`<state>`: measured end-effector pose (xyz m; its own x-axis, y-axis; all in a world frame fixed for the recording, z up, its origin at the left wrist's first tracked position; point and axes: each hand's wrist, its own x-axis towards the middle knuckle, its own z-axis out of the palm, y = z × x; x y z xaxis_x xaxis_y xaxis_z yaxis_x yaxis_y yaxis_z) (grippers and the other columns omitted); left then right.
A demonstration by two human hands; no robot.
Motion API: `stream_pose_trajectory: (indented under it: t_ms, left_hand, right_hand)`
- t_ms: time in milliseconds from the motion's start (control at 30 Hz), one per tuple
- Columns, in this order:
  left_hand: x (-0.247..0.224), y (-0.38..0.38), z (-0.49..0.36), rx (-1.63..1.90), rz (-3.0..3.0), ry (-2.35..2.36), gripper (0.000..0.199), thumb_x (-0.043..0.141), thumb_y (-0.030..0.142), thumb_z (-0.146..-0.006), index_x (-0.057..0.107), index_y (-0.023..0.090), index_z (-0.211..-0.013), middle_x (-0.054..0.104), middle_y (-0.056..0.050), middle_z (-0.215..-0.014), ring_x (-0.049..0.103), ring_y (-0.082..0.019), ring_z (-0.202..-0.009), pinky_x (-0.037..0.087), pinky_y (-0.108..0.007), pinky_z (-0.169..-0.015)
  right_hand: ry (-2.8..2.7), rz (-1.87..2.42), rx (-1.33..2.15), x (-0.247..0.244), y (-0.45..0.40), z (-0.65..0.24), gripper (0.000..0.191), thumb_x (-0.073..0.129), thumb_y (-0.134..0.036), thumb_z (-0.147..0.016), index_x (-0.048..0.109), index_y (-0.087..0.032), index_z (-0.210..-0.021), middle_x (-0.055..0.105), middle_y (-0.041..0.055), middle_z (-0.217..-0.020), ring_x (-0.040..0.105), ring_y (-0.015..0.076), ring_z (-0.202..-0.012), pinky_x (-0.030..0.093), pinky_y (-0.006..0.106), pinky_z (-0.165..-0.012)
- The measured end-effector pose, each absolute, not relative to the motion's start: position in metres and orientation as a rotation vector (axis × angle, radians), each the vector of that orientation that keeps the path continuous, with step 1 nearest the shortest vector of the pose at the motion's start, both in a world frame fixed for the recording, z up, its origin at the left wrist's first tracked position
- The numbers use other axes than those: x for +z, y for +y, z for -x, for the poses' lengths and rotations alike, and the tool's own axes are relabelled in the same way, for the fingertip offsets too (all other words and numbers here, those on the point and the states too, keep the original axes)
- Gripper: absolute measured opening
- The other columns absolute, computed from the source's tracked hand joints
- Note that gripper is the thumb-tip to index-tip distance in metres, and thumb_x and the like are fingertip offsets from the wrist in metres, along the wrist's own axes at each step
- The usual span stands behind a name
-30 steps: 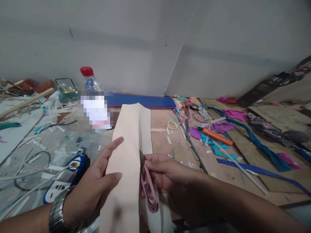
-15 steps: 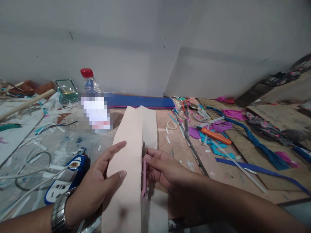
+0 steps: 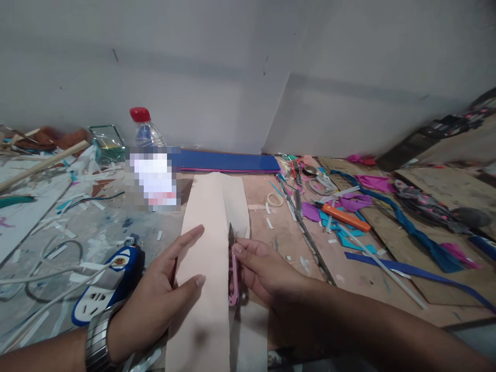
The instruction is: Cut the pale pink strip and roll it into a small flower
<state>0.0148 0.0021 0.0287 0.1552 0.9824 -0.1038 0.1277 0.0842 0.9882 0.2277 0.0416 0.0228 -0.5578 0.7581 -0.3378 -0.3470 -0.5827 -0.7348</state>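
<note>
A long pale-peach paper sheet lies lengthwise in front of me, folded over, with its whitish lower layer showing on the right. My left hand rests at the sheet's left edge, thumb and index finger spread apart on top; its other fingers are mostly hidden. In my right hand is a small knife with a pink handle, closed between thumb and fingers. Its dark pointed blade points away from me, along the fold's right edge between the layers.
At left sit a blue-white power strip with cables and a red-capped bottle. Blue sheets lie along the wall. To the right are an orange cutter, tape rolls, a metal strip and coloured scraps.
The knife in my right hand has turned slightly, showing more of its pink handle. The folded paper's far end has lowered a little. My left hand stays in nearly the same place.
</note>
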Motion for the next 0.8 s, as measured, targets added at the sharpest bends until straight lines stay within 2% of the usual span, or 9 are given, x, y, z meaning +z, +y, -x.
stream_pose_trajectory:
  t_ms: [100,200,367,533,700,800]
  left_hand:
    - [0.0285,0.0019,-0.0158,0.949,-1.311,1.239,0.069,0.072,0.033,-0.088,0.047,0.031,-0.152,0.042,-0.003,-0.163,0.036,-0.026,-0.152,0.034,-0.041,-0.124]
    - [0.0292,0.0017,-0.0172,0.948,-1.294,1.249,0.070,0.072,0.033,-0.087,0.046,0.031,-0.153,0.042,-0.003,-0.163,0.036,-0.027,-0.152,0.039,-0.040,-0.122]
    - [0.0296,0.0018,-0.0175,0.950,-1.285,1.252,0.069,0.072,0.033,-0.088,0.047,0.030,-0.152,0.041,-0.003,-0.163,0.035,-0.028,-0.152,0.038,-0.041,-0.122]
    - [0.0297,0.0023,-0.0174,0.954,-1.302,1.259,0.070,0.072,0.032,-0.087,0.047,0.030,-0.152,0.041,-0.003,-0.163,0.034,-0.027,-0.153,0.032,-0.042,-0.125]
    - [0.0311,0.0025,-0.0185,0.965,-1.265,1.232,0.070,0.072,0.032,-0.087,0.047,0.031,-0.152,0.042,-0.003,-0.163,0.036,-0.028,-0.152,0.040,-0.043,-0.121]
    - [0.0310,0.0018,-0.0184,0.969,-1.252,1.222,0.070,0.073,0.032,-0.086,0.048,0.030,-0.152,0.041,-0.005,-0.163,0.036,-0.030,-0.152,0.039,-0.045,-0.122]
  right_hand:
    - [-0.830,0.855,2.135,0.0216,0.0411,-0.2264,0.047,0.080,-0.046,-0.082,0.064,-0.016,-0.115,0.073,0.0042,-0.087,0.065,0.0153,-0.061,0.053,0.028,-0.051]
    - [-0.824,0.892,2.096,0.0224,0.0411,-0.2259,0.049,0.083,-0.045,-0.079,0.065,-0.017,-0.114,0.074,0.0044,-0.090,0.067,0.0150,-0.065,0.054,0.028,-0.058]
    - [-0.855,0.939,2.086,0.0256,0.0434,-0.2289,0.045,0.084,-0.044,-0.079,0.068,-0.016,-0.109,0.075,0.0059,-0.092,0.069,0.0164,-0.076,0.055,0.030,-0.072]
    - [-0.876,0.933,2.096,0.0254,0.0457,-0.2300,0.041,0.084,-0.044,-0.079,0.069,-0.015,-0.103,0.075,0.0054,-0.087,0.069,0.0164,-0.075,0.055,0.031,-0.073]
    - [-0.822,0.917,2.110,0.0252,0.0455,-0.2272,0.042,0.085,-0.044,-0.077,0.068,-0.015,-0.102,0.075,0.0058,-0.087,0.071,0.0188,-0.081,0.055,0.031,-0.073]
    - [-0.800,0.907,2.112,0.0249,0.0454,-0.2265,0.041,0.086,-0.043,-0.075,0.068,-0.016,-0.101,0.075,0.0060,-0.085,0.071,0.0204,-0.082,0.056,0.032,-0.072]
